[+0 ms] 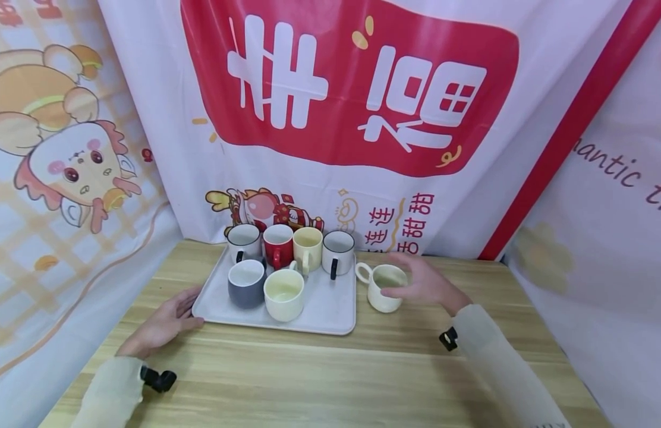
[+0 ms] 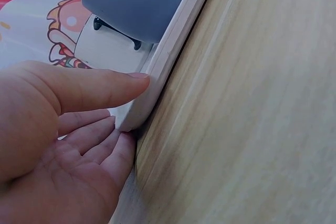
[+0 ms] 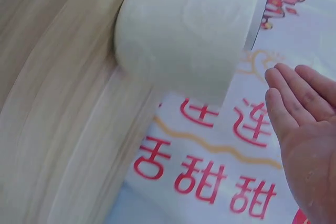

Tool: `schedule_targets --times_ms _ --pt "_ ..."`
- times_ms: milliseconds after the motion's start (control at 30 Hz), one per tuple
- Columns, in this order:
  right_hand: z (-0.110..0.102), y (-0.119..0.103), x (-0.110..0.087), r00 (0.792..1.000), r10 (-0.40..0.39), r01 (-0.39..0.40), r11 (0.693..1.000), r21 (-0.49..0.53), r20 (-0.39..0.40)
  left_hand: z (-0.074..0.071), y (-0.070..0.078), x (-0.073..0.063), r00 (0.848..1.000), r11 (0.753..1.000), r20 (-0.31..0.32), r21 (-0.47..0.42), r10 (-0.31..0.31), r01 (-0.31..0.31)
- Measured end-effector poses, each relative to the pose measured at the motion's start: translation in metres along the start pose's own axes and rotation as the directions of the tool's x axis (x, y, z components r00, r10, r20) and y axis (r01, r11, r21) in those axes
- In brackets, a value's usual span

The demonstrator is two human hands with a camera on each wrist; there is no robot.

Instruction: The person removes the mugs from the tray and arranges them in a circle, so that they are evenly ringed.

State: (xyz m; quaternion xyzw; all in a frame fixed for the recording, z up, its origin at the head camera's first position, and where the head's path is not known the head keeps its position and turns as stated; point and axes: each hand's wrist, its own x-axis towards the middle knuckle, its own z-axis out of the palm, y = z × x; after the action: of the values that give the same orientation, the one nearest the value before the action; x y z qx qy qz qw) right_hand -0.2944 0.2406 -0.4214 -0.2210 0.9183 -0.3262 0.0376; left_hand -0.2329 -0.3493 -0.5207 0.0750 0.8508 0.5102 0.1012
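- Right of the frame's centre, at the table (image 1: 309, 380), is the loose cream cup (image 1: 384, 298): its mouth faces up, its handle points left toward the tray (image 1: 327, 312), and its bottom-to-mouth axis is near upright.
- The tray lies flat in the middle of the frame, its long axis running left to right.
- Seven cups in all: six on the tray, one just beside its right edge.
- Four stand at the back: two white cups (image 1: 338, 257), one red cup (image 1: 274, 257), one yellow cup (image 1: 311, 252), handles toward the bottom of the frame.
- Two stand in front: one grey cup (image 1: 246, 293), one pale cup (image 1: 284, 304), handles toward the top.
- The right hand (image 1: 425, 282) is at the loose cream cup's right side, thumb wide of the straight fingers; whether the thumb touches it, I cannot tell.
- The left hand (image 1: 163, 322) touches the tray's lower left corner, thumb stretched to the rim, fingers loosely extended.
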Motion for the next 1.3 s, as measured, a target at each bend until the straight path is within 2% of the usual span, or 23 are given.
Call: schedule_targets --times_ms 267,567,733,967,1300 --pt "0.025 -0.037 0.012 0.996 -0.094 0.094 0.995 0.019 -0.010 0.001 -0.001 0.000 1.000 1.000 -0.003 -0.002 -0.005 0.005" --pt "0.070 -0.072 0.030 0.986 -0.167 0.167 0.986 -0.001 -0.002 0.001 -0.005 0.000 1.000 1.000 -0.009 0.008 -0.014 0.014" --pt "0.097 -0.086 0.036 0.988 -0.153 0.153 0.988 0.004 -0.006 0.000 -0.006 0.001 1.000 1.000 -0.010 0.012 -0.019 0.019" --pt "0.130 -0.101 0.041 0.991 -0.126 0.129 0.989 0.077 -0.035 0.000 -0.004 0.001 1.000 0.999 -0.012 0.030 -0.020 0.021" --pt "0.168 -0.106 0.053 0.993 -0.045 0.064 0.983 0.172 -0.111 0.001 -0.003 0.001 0.999 0.999 -0.011 0.026 -0.040 0.040"
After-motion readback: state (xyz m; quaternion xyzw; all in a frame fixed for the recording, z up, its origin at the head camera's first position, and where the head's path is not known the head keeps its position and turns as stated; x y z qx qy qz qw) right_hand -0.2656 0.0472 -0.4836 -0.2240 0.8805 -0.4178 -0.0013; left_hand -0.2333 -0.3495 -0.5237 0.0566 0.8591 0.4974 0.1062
